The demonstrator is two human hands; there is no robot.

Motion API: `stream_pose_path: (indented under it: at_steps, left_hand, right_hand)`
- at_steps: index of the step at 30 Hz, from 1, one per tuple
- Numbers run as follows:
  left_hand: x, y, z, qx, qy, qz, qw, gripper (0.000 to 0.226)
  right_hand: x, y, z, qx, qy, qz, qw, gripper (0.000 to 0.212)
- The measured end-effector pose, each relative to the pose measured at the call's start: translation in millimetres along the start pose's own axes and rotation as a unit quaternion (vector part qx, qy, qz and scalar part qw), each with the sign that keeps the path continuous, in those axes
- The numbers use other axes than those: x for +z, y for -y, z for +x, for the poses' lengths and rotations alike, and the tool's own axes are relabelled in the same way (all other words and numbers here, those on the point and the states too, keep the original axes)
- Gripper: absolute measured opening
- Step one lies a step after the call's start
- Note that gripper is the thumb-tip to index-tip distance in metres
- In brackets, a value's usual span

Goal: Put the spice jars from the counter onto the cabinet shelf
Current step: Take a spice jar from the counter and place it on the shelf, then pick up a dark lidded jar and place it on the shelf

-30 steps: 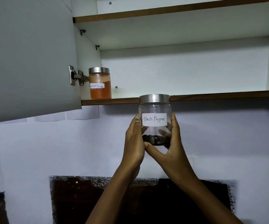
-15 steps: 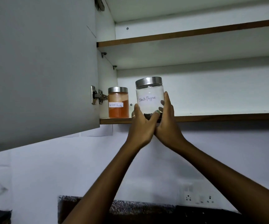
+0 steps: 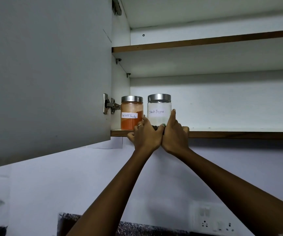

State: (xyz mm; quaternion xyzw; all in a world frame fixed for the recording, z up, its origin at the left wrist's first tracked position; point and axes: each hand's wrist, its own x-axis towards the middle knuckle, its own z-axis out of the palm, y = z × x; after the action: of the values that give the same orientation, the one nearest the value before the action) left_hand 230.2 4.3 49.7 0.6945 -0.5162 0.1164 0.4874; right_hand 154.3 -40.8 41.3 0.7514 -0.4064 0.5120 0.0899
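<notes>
Head view: black pepper jar (image 3: 159, 111) standing on the low cabinet shelf (image 3: 230, 134), just right of the red chilli powder jar (image 3: 131, 112). Left hand (image 3: 146, 134) and right hand (image 3: 173, 133) both grasping the pepper jar's bottom, thumbs touching. Cabinet door (image 3: 47, 74) wide open at left.

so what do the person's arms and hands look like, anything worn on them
Both forearms are bare as far as the frame shows, with no sleeves, watch or bracelets in view. The left hand wears a thin ring on one finger. The right hand shows no rings. A thumbnail where the two hands meet carries green polish; which hand it belongs to is unclear.
</notes>
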Motion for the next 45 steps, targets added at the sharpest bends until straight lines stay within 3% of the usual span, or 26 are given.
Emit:
stream_pose_path:
  at_steps: [6, 18, 24, 29, 32, 35, 39, 45]
  left_hand:
    - [6.2, -2.1, -3.4, -0.012, -0.040, 0.032, 0.999, 0.053]
    - [8.9, -3.8, -3.7, -0.036, -0.068, -0.019, 0.997, 0.046]
    - [15.6, 3.8, -14.1, -0.007, -0.129, -0.066, 0.989, 0.048]
    - [26.8, 12.7, -27.0, 0.047, -0.112, -0.019, 0.992, 0.064]
    - [33.5, 8.4, -48.4, 0.067, -0.164, -0.032, 0.984, 0.067]
    - [43.1, 5.7, -85.3, 0.158, -0.243, -0.120, 0.949, 0.054]
    - [89.2, 1.1, -154.7, 0.269, -0.144, -0.149, 0.941, 0.036]
    - [157.7, -9.8, -247.3, 0.297, 0.054, -0.192, 0.934, 0.033]
  right_hand:
    - [-3.9, 1.4, 0.0, 0.014, 0.081, -0.108, 0.991, 0.099]
    - [-11.8, 7.5, 0.6, 0.037, 0.128, -0.128, 0.983, 0.077]
    - [-7.5, 3.7, -14.9, 0.017, 0.054, -0.121, 0.991, 0.072]
    - [-14.4, -15.4, -39.3, -0.050, -0.010, -0.117, 0.992, 0.066]
    - [-35.5, -29.5, -61.8, -0.106, -0.026, -0.077, 0.991, 0.059]
    - [-65.8, -48.8, -94.8, -0.172, -0.051, -0.074, 0.981, 0.044]
    - [-103.3, -110.5, -160.0, -0.196, -0.005, -0.120, 0.973, 0.029]
    - [-130.2, -208.1, -260.9, -0.060, 0.044, -0.163, 0.984, 0.027]
